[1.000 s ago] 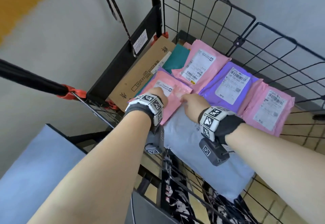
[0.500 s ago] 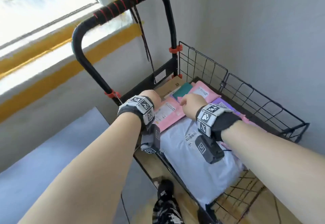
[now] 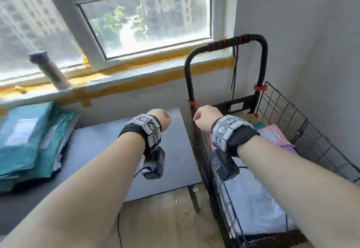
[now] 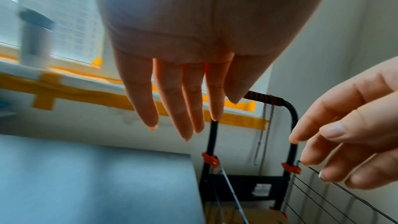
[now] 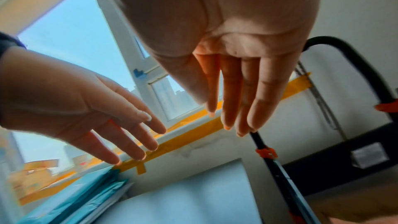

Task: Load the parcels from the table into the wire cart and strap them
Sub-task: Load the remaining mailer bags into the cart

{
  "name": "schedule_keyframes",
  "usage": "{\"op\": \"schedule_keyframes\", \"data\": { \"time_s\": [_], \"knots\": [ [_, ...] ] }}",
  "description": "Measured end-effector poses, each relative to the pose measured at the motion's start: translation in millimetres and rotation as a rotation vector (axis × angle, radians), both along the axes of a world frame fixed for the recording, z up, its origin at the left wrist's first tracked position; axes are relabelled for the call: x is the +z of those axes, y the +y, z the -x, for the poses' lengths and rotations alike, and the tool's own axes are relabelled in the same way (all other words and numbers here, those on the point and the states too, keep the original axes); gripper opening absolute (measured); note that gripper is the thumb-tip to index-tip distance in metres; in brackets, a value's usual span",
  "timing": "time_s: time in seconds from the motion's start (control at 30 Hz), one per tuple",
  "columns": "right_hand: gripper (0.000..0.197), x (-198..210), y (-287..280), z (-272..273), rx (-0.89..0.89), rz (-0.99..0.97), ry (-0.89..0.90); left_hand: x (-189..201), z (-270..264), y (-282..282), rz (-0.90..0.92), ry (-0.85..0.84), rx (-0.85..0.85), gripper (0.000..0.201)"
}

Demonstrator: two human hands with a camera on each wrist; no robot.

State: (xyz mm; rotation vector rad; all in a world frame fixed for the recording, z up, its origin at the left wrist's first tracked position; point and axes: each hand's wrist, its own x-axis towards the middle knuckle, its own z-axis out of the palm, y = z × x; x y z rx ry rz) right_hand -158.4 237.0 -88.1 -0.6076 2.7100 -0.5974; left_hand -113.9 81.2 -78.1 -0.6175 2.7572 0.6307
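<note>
Far to the left of the left hand's fingers, a stack of teal parcels (image 3: 25, 142) lies on the grey bench (image 3: 109, 150), below the taped window sill. The left hand (image 3: 160, 120) hangs in the air above the bench's right part, its fingers (image 4: 172, 101) straight, slightly spread and holding nothing. Just to its right, well apart from any parcel, the right hand (image 3: 206, 118) hovers over the near left edge of the wire cart (image 3: 282, 123), its fingers (image 5: 232, 94) likewise extended, close together and empty. Beyond those fingers rises the black cart handle (image 3: 233, 42). Below and to their right, inside the cart, lie pink parcels (image 3: 272, 134) and a white parcel (image 3: 253, 205).
</note>
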Motion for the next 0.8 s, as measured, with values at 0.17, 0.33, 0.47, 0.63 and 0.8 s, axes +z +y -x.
{"op": "schedule_keyframes", "data": {
  "time_s": [0.17,0.33,0.47,0.63,0.8],
  "knots": [
    [0.028,37,-87,-45,0.124,0.110,0.056,11,-79,-89,0.029,0.037,0.153,0.034],
    [0.026,45,-202,-109,0.261,0.198,0.043,19,-176,-189,0.103,0.053,0.261,0.035],
    [0.024,35,-293,-170,0.340,0.206,-0.003,21,-250,-269,0.189,0.019,0.330,0.034],
    [0.024,29,-368,-216,0.360,0.158,-0.025,19,-308,-342,0.183,0.038,0.394,0.033],
    [0.025,27,-420,-227,0.351,0.119,-0.011,8,-327,-400,0.120,0.097,0.460,0.031]
  ]
}}
